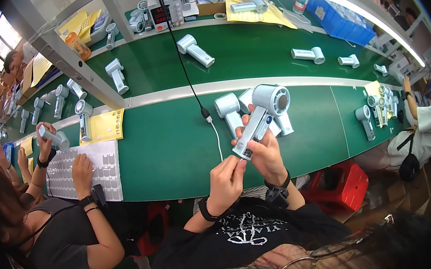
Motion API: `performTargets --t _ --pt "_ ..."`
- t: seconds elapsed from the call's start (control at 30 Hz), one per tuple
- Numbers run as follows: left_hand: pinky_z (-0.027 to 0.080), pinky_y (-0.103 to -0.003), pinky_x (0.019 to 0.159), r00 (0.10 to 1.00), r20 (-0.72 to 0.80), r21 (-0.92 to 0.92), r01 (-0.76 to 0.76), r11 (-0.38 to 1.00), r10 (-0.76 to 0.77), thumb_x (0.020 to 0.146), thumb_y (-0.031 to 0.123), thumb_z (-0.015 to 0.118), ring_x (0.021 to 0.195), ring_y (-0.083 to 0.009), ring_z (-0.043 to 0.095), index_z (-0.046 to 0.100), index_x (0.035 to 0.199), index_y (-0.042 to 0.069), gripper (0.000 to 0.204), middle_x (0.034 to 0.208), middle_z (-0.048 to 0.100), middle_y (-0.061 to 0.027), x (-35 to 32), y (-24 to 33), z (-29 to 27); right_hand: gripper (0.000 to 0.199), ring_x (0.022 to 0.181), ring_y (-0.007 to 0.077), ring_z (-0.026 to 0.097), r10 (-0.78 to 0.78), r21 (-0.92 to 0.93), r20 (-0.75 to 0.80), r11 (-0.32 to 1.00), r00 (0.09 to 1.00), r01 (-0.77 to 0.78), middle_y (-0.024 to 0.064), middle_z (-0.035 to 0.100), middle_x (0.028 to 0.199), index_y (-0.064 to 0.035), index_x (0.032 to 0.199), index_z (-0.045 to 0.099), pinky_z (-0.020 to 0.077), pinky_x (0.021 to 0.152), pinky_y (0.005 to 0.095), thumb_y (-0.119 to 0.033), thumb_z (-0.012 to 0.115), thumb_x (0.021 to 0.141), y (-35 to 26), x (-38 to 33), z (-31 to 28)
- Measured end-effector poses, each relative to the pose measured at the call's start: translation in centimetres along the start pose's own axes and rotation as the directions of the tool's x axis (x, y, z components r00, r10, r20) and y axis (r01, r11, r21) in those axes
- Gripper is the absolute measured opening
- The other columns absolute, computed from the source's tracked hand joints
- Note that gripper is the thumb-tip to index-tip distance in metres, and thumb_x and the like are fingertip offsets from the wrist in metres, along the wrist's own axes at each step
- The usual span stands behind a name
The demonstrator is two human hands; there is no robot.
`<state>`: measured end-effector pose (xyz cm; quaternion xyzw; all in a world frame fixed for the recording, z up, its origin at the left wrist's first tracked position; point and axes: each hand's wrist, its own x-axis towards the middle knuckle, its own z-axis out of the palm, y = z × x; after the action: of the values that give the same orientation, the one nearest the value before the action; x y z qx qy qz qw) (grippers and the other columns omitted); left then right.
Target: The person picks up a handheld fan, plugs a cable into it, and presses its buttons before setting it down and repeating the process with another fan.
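My right hand (265, 155) is wrapped round the handle of a pale blue handheld fan (273, 100), its round head up and tilted to the right. A small lit display shows on the handle. At the handle's lower end my left hand (226, 180) is closed in a pinch. A white cable (218, 139) runs down into its fingers; the cable's end is hidden there. Higher up, the cable joins a black cord (183, 65) at a dark connector (205, 113). Behind the held fan, more fans (228, 107) lie on the green table (176, 159).
Several fans (195, 51) lie along the green belt (151, 63) behind a metal rail. At left, a co-worker holds a fan (55, 137) beside a sticker sheet (107, 171). More fans (379, 106) stand at right near another person. A red stool (340, 187) is below the table edge.
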<state>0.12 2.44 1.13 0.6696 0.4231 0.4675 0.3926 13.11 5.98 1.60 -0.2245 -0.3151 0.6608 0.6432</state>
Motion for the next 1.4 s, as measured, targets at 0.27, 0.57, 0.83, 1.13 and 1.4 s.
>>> performTargets --t 0.27,0.57,0.83,1.13,1.4 --pt "0.041 -0.031 0.053 0.996 0.064 -0.120 0.074 0.990 -0.066 0.091 0.005 0.054 0.057 -0.0225 0.054 0.053 0.079 -0.003 0.014 0.069 0.055 -0.0113 -0.7 -1.1 -1.2 0.081 0.101 0.0193 0.049 -0.095 -0.146 0.031 0.984 0.995 0.099 0.0060 0.038 0.118 -0.0075 0.144 0.015 0.0445 0.091 0.0358 0.003 0.061 0.077 1.6 -0.8 0.5" --pt "0.047 -0.029 0.063 0.992 -0.119 -0.109 -0.064 0.992 0.050 0.089 0.006 0.060 0.074 -0.0200 0.060 0.063 0.089 -0.005 0.012 0.099 0.062 -0.0151 -0.4 -3.8 -1.6 0.083 0.117 0.0240 0.047 0.012 -0.370 0.122 0.929 0.992 0.034 0.0112 0.036 0.131 -0.0070 0.143 0.016 0.0429 0.094 0.0392 -0.006 0.069 0.079 0.9 -0.2 -0.1" --pt "0.046 -0.028 0.068 0.928 -0.323 -0.325 0.077 0.943 -0.187 0.092 0.014 0.059 0.088 -0.0220 0.063 0.060 0.065 -0.009 0.035 0.109 0.062 -0.0188 -1.7 -4.9 -5.5 0.054 0.103 0.0363 0.056 0.379 -0.873 0.365 -0.180 0.850 0.454 0.0208 0.054 0.115 -0.0179 0.133 0.045 0.0440 0.090 0.0446 -0.029 0.066 0.085 -5.8 18.8 -5.9" --pt "0.046 -0.027 0.066 0.906 -0.382 -0.325 0.053 0.944 -0.182 0.092 0.017 0.060 0.085 -0.0236 0.065 0.059 0.065 -0.009 0.038 0.103 0.063 -0.0191 -2.6 -4.7 -5.8 0.049 0.091 0.0373 0.061 0.429 -0.776 0.191 -0.485 0.883 0.403 0.0199 0.058 0.100 -0.0287 0.122 0.056 0.0495 0.081 0.0434 -0.016 0.066 0.077 -2.2 29.9 -11.4" --pt "0.046 -0.027 0.065 0.934 -0.314 -0.384 0.039 0.922 -0.171 0.091 0.020 0.060 0.084 -0.0240 0.065 0.060 0.064 -0.009 0.040 0.102 0.064 -0.0198 -2.6 -4.0 -5.1 0.044 0.080 0.0361 0.061 -0.040 -0.776 0.173 -0.621 0.984 0.111 0.0174 0.057 0.086 -0.0248 0.113 0.059 0.0508 0.070 0.0438 -0.009 0.065 0.073 -12.0 11.6 -12.7"
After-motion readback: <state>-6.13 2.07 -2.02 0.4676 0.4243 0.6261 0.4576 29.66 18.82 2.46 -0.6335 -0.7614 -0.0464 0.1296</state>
